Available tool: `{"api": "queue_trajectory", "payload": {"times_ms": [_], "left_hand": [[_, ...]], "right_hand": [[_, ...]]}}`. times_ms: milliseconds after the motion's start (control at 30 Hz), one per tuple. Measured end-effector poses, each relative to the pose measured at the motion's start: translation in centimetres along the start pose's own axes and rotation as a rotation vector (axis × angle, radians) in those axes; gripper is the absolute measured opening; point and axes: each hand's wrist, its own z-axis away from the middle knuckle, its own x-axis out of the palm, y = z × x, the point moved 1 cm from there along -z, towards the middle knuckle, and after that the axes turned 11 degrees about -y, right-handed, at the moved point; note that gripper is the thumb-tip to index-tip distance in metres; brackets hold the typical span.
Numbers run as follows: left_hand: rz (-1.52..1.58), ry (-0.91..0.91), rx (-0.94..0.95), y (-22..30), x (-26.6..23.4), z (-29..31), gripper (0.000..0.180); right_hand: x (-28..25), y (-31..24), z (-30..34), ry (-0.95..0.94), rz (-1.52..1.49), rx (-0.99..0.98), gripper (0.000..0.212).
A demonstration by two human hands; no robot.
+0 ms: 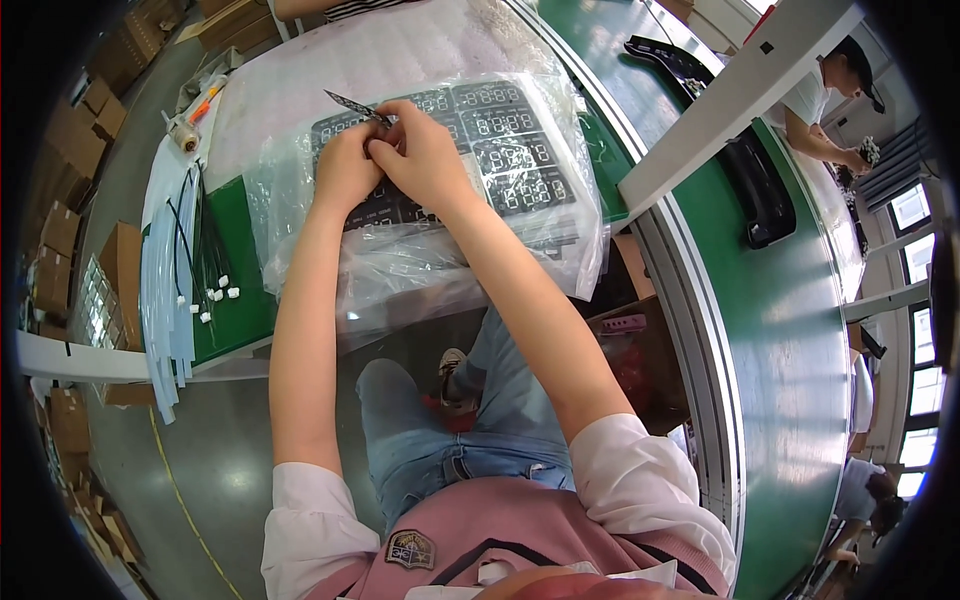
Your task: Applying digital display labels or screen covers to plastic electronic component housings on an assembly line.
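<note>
My left hand (347, 168) and my right hand (422, 152) meet over the sheets, fingers closed and thumbs close together. A narrow dark strip with light markings (355, 105) sticks out beyond my fingers toward the far left. Its near end is hidden between my hands, and its exact kind is unclear. Under them lie black display sheets with pale digit shapes (520, 155), set out in rows. Clear plastic wrapping (400, 270) surrounds the sheets and hangs over the table's near edge.
Black cable ties with white ends (215, 292) and pale blue strips (165, 300) lie at the left. An orange-handled tool (206, 104) sits beyond. A white post (740, 100) rises at the right, before a green bench (775, 330) with black curved parts (757, 190). Other people work there.
</note>
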Motion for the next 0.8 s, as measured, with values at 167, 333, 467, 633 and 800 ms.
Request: {"api": "queue_trajectory", "payload": {"times_ms": [167,333,467,633,800], "left_hand": [[-0.006,0.008,-0.015,0.3,-0.4,0.3,0.017],[-0.008,0.008,-0.008,0.4,-0.4,0.5,0.016],[0.003,0.015,-0.01,0.0,-0.2,0.3,0.018],[0.001,0.009,0.005,0.1,-0.1,0.3,0.018],[-0.021,0.002,0.003,-0.1,-0.3,0.1,0.019]], "right_hand": [[0.0,-0.7,0.0,-0.017,-0.015,0.021,0.04],[-0.2,-0.9,0.1,-0.042,-0.045,0.053,0.039],[-0.2,-1.0,0.1,-0.041,-0.04,0.055,0.039],[-0.3,-1.0,0.1,-0.04,-0.038,0.063,0.039],[-0.1,-0.8,0.0,-0.04,-0.04,0.059,0.039]]}}
